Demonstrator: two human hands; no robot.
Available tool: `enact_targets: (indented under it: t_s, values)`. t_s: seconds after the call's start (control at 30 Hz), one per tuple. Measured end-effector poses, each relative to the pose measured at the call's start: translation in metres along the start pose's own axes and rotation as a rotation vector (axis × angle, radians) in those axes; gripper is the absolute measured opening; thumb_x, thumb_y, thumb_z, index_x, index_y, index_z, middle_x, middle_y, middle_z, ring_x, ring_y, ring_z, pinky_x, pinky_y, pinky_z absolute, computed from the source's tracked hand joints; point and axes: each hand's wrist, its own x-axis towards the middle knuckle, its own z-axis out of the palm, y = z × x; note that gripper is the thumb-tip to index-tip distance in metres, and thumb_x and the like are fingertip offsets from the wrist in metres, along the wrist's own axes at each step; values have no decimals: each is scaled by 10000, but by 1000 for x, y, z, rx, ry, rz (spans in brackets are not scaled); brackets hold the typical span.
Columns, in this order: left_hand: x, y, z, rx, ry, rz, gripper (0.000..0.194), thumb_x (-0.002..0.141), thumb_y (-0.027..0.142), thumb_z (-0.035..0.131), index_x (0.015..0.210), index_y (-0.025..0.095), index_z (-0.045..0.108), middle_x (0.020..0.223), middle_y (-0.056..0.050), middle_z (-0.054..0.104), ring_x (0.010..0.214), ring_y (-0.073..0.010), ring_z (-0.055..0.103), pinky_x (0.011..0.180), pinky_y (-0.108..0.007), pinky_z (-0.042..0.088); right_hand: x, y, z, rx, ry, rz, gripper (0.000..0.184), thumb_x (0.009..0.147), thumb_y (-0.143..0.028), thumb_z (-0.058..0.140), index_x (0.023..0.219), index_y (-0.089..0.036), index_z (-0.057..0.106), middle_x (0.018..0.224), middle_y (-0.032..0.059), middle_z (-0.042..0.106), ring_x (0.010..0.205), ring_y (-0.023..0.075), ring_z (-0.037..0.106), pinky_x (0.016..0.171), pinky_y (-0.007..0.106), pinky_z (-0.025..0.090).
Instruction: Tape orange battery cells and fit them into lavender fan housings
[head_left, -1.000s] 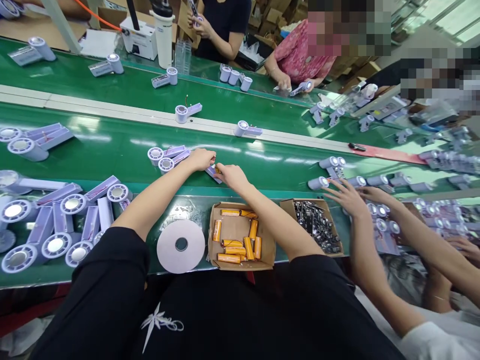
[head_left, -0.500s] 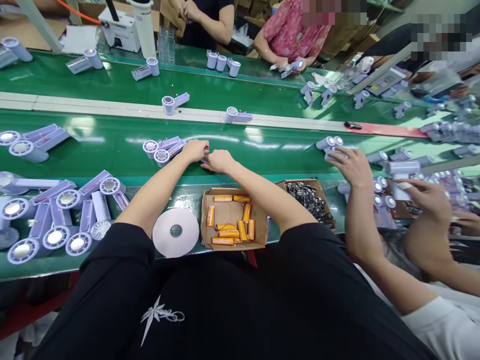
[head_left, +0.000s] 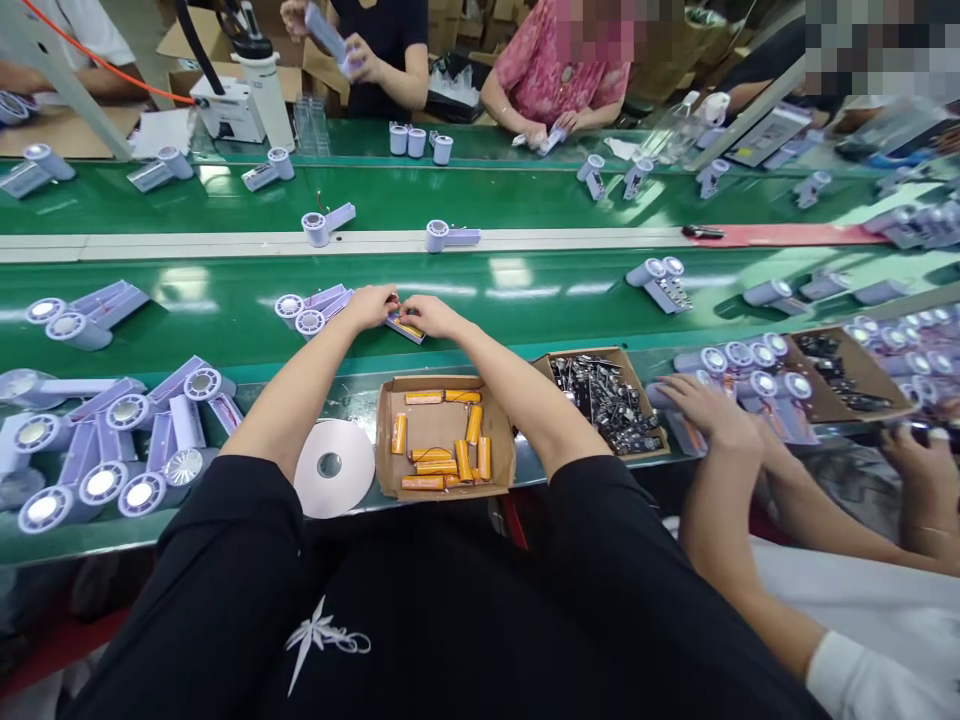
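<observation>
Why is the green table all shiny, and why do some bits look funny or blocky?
In the head view, light glares off the green surface in white patches and streaks; in the head view, the wide picture seems to stretch things near the edges, like the black sleeves; also in the head view, blocky squares hide bits at the top.

A green bench (head_left: 555,325) carries lilac fan units (head_left: 128,411) and open cardboard boxes (head_left: 384,440).
</observation>
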Motion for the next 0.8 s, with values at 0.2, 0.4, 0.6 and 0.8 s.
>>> enact_targets:
  t_s: [0.2,0.4,0.6,0.8]
  values:
    - [4,8,1,24,-9,0,270,1001,299,606,1198,254,786,1227,-98,829,1147,-292,746,943,-330,508,-2,9,-12,28,-2,62,276,1044,-240,512,1226,-136,692,950,51,780,827,188,644,772,274,447]
    - [6,14,2,20,-9,16,304,1004,278,577,1231,259,779,1255,-90,825,1184,-288,740,971,-335,516,0,11,-10,-21,-68,180,302,988,-348,713,1217,-152,733,1021,52,797,809,172,642,734,256,426]
    - [9,21,11,-6,-11,1,286,1011,307,593,1226,261,776,1261,-101,820,1188,-298,736,1000,-359,517,9,8,-5,-85,-100,305,294,977,-365,780,1165,-141,753,1127,110,809,897,191,674,762,259,457]
    - [12,28,8,-45,-5,11,255,1014,282,595,1194,241,770,1293,-103,812,1192,-265,729,1010,-327,507,-14,12,-14,-41,-106,392,278,1029,-423,747,1112,-159,766,1013,77,801,788,140,664,744,236,525]
